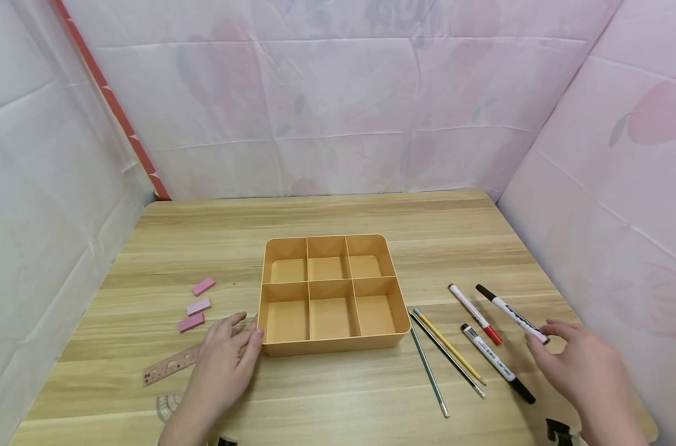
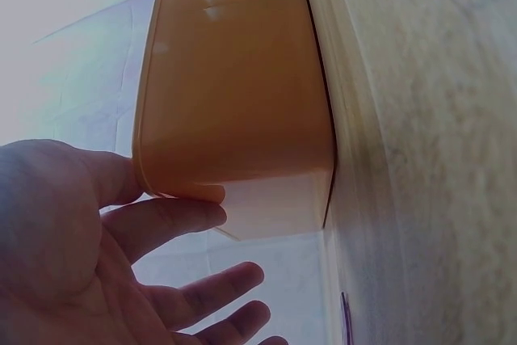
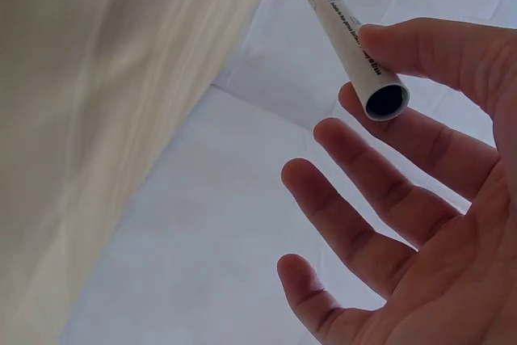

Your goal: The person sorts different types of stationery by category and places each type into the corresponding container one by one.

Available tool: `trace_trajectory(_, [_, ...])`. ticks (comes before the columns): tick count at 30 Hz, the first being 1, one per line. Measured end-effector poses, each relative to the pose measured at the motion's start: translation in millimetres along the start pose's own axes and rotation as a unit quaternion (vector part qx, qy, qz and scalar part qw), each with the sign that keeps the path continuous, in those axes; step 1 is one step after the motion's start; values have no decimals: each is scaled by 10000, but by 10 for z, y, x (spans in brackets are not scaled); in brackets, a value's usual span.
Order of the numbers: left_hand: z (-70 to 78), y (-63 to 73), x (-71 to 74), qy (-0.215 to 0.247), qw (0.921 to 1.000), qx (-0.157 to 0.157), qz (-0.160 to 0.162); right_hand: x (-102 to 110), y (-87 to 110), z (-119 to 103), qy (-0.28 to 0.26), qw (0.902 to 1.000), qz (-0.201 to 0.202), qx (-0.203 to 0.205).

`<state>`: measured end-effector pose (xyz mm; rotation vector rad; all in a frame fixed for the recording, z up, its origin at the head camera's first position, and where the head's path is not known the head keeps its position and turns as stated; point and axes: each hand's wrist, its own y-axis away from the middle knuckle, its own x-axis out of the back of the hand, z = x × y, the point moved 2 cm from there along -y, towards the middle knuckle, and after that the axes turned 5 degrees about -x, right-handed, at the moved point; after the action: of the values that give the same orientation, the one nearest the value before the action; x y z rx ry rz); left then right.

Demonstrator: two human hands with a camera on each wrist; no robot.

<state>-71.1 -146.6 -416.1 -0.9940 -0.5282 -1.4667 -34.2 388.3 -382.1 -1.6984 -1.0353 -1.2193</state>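
Observation:
My left hand (image 1: 226,356) is at the near left corner of an orange box (image 1: 338,344) divided into several compartments. Its thumb and index finger pinch the box's corner at the rim, while the other fingers spread loosely, as the left wrist view shows. On the right, thumb and index finger of my right hand (image 1: 585,359) pinch the white end of a black-capped marker (image 1: 513,313). That marker slants with its cap pointing away; in the right wrist view its hollow-looking white end (image 3: 386,103) faces the camera. The remaining right fingers are loosely bent.
Right of the box lie a red marker (image 1: 474,313), another black-capped marker (image 1: 496,362) and pencils, including a yellow pencil (image 1: 455,350). At left are pink erasers (image 1: 191,323), a ruler (image 1: 168,367) partly under my left hand, and a clear protractor (image 1: 167,406). Fabric walls (image 1: 338,124) surround the table.

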Motion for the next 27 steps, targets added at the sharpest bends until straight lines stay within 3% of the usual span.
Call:
trace_trajectory(11, [-6,-2,-8,-4,10000,-42,41,-10,7,-343,-306,9946,766,622])
trace_trajectory(19, [-12,1,-16,-9,10000,46,-46,10,-20,-502,-725,9810,1386,1144])
trace_trajectory(27, [-16,-1,-18,-21,10000,46,-29,66,-14,-672,-934,9688,1743,1494])
